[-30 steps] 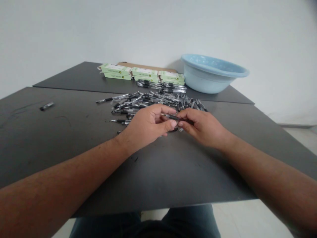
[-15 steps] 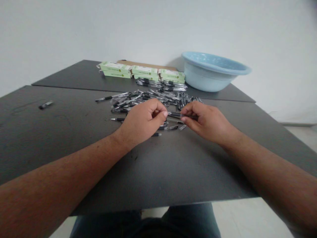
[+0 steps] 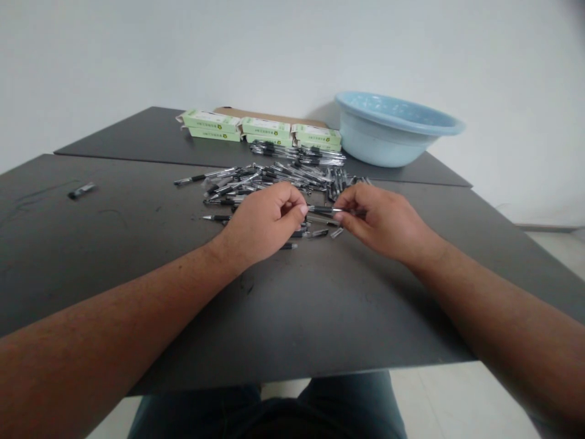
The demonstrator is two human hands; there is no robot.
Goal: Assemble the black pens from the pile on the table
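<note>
A pen with a black grip (image 3: 322, 209) lies level between my two hands, above the table. My left hand (image 3: 269, 222) is closed in a pinch at the pen's left end. Thumb and fingers of my right hand (image 3: 372, 216) hold the same pen farther right. Whatever else sits inside the left fingertips is hidden. Behind and beneath the hands spreads a pile of loose pens and pen parts (image 3: 292, 175). A pen with a bare tip (image 3: 216, 217) pokes out left of my left hand. Pen caps (image 3: 337, 232) lie just below the held pen.
Stacked green and white boxes (image 3: 265, 127) stand along the back, with a row of pens (image 3: 299, 153) in front. To their right is a light blue basin (image 3: 388, 137). A lone cap (image 3: 82, 191) lies at the far left of the dark table (image 3: 292, 323).
Both hands stay almost in place, still on the pen. The view has shifted slightly.
</note>
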